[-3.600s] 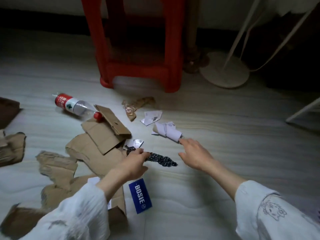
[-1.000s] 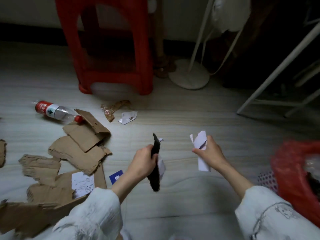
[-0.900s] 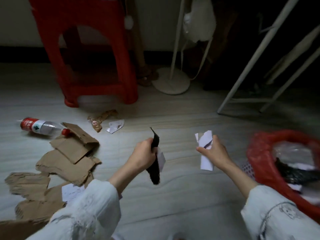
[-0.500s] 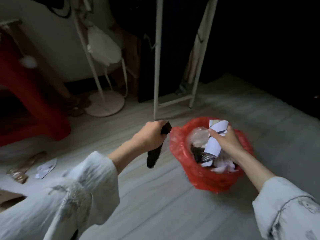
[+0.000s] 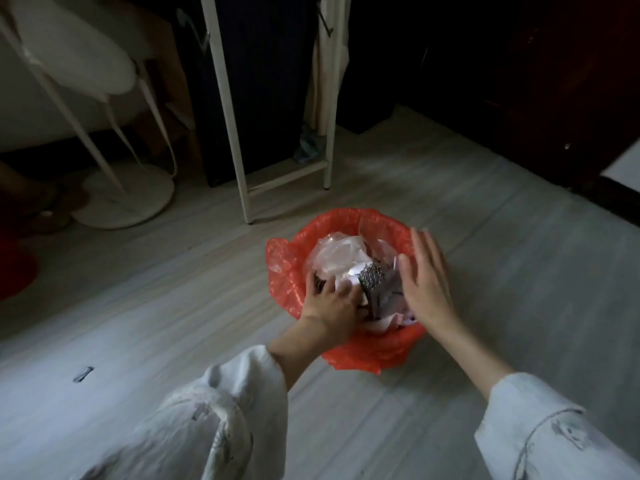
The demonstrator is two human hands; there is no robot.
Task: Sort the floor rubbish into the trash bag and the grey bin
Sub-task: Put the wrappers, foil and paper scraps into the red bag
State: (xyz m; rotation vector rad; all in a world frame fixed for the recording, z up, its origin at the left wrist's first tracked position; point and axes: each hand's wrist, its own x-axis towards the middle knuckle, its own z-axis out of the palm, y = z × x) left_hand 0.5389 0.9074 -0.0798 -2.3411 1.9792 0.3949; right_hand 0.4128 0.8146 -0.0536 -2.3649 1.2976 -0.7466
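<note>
The left hand [image 5: 330, 304] sits low in the mouth of the red trash bag [image 5: 289, 271], at about 8 o'clock on its rim, fingers spread and pressing down on the rubbish inside; whether any finger is hooked round a scrap cannot be told, since the heap hides the fingertips. The right hand [image 5: 427, 278] hovers over the bag's 3 o'clock side, flat and wide, fingers straight and holding nothing.

Just between the two hands lies a dark speckled wrapper [image 5: 372, 280], touching the left hand's fingers, with white paper scraps [image 5: 391, 318] under it toward 5 o'clock. At 11 o'clock in the bag a crumpled clear plastic film [image 5: 337, 252] bulges above the rest.

All of this looks light and soft: film and paper will likely spring back when pressed, and the wrapper seems slick, so a flat palm on top should settle the pile better than a pinch. The bag itself is thin and limp; I would take it by the rolled rim, at two opposite points, not by the sagging wall.

Outward, the pale plank floor [image 5: 485, 202] carries a small dark scrap [image 5: 83, 374] at 8 o'clock, well apart from the bag. A white frame [image 5: 239, 133] stands at 12 o'clock, a round white stand base [image 5: 131, 199] at 10 o'clock. No grey bin is in view.
</note>
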